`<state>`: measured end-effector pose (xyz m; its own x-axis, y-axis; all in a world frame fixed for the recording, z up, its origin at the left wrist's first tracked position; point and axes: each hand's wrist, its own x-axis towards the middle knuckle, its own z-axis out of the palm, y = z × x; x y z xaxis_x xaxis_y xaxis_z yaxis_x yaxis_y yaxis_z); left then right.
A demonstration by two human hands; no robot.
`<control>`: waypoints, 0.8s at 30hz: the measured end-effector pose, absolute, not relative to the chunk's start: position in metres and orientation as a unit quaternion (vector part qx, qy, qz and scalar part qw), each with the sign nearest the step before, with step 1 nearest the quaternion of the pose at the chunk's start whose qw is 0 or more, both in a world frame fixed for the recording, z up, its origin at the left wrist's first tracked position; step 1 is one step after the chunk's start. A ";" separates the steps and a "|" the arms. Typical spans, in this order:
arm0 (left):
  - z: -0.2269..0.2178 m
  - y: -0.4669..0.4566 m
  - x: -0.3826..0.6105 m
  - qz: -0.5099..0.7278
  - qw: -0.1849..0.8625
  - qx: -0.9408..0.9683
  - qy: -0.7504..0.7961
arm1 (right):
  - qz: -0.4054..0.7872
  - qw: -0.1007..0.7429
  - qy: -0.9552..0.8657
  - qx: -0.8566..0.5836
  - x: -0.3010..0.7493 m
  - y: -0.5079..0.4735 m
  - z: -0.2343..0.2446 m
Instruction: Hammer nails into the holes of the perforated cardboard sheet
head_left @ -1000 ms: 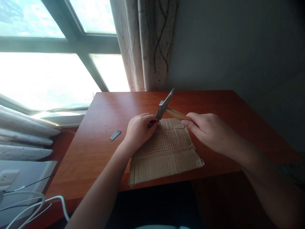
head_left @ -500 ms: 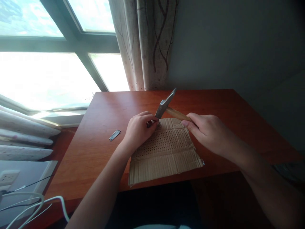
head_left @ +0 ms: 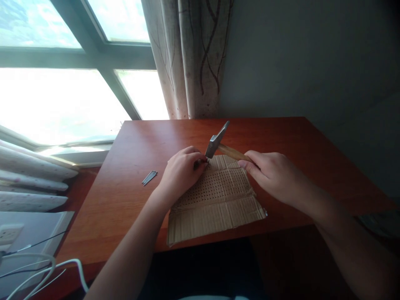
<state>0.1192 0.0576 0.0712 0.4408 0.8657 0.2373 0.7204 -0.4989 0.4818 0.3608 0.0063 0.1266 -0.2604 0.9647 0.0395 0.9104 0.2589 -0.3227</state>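
Note:
My right hand (head_left: pixel 265 168) grips the wooden handle of a hammer (head_left: pixel 233 153), whose metal head leans with its lower end right by my left fingertips. My left hand (head_left: pixel 184 168) is closed in a pinch at the far left part of a cardboard sheet (head_left: pixel 215 223). Between thumb and forefinger there seems to be a nail, almost wholly hidden by the fingers. Rows of small holes dot the middle of the cardboard. Left of my left hand, a small bundle of several nails (head_left: pixel 149 178) lies on the table.
The reddish wooden table (head_left: pixel 281 133) carries everything, and the cardboard's near edge reaches close to its front edge. A window and a curtain (head_left: pixel 178 62) stand behind. White cables (head_left: pixel 73 262) and a wall socket (head_left: pixel 9 234) are at the lower left.
The hammer head has dropped slightly toward my left fingertips. My left hand keeps its pinch, and the cardboard and loose nails lie as before.

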 end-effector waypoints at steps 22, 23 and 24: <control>0.058 0.035 0.103 0.240 0.119 0.822 0.502 | 0.158 0.127 -0.779 -0.593 0.352 0.008 0.117; 0.058 0.035 0.103 0.241 0.119 0.822 0.502 | 0.156 0.128 -0.777 -0.596 0.352 0.008 0.117; 0.058 0.035 0.103 0.241 0.120 0.822 0.502 | 0.154 0.129 -0.776 -0.598 0.352 0.008 0.117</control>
